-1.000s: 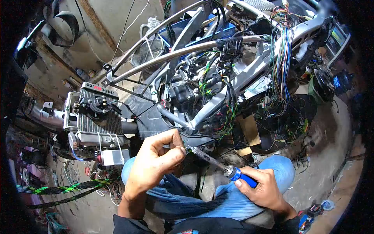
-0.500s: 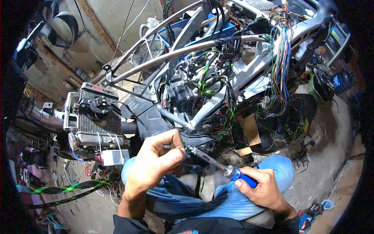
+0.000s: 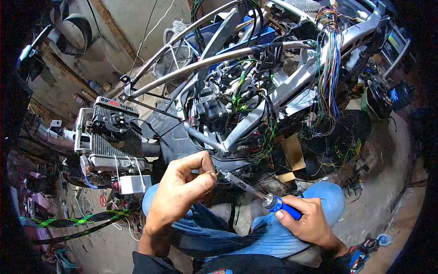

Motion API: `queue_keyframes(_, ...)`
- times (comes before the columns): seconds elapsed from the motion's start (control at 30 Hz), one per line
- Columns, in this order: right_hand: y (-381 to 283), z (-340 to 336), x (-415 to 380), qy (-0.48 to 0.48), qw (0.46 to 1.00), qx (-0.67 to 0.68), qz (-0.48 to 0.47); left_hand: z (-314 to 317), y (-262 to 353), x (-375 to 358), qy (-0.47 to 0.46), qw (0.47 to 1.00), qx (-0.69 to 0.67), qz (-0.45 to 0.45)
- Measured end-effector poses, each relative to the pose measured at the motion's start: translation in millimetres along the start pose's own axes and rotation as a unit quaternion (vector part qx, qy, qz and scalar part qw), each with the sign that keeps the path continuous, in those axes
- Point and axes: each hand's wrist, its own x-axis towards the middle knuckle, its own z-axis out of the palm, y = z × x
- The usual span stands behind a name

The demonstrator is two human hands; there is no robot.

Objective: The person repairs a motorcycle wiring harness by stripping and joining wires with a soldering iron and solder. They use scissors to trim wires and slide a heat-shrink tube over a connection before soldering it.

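Raised over the lap, my left hand (image 3: 185, 187) has thumb and forefinger pinched on a thin wire (image 3: 218, 172), little of which shows. In my right hand (image 3: 305, 219) is a blue-handled tool (image 3: 290, 211) with a dark collar and a long, clear-looking shaft, its exact kind unclear. The thumb lies along the handle while the fingers wrap beneath. Its shaft slants up to the left, and the far end sits right at the left fingertips beside the wire.
Beyond my hands stands a bare motorcycle frame (image 3: 205, 60) with an engine and wiring. Colourful loose wires (image 3: 332, 68) hang from its right side. A radiator (image 3: 116, 137) is at left, above a braided cable sleeve (image 3: 77, 220). Cardboard (image 3: 292, 153) lies near my knee.
Both hands and the tool hold almost the same pose. Slightly more of the thin wire shows at the left fingertips.
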Motion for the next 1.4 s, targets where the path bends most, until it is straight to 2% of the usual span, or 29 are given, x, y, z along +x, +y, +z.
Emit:
queue_keyframes(0.3,6.6,4.1,-2.1,0.025,1.000,-0.004,-0.012,0.7,1.2,-0.8,-0.007,1.000,-0.007,-0.003)
queue_keyframes(1.0,-2.0,-1.1,-0.8,-0.001,1.000,-0.005,0.010,-1.0,0.2,-0.7,-0.019,1.000,-0.019,-0.016)
queue_keyframes(1.2,5.9,3.5,-1.8,0.024,0.999,0.004,-0.026,0.0,0.1,-1.2,-0.011,1.000,-0.008,-0.005)
queue_keyframes(1.4,-0.5,-1.6,-1.0,0.000,1.000,-0.003,-0.007,0.4,0.9,-1.2,-0.014,1.000,-0.024,-0.014)
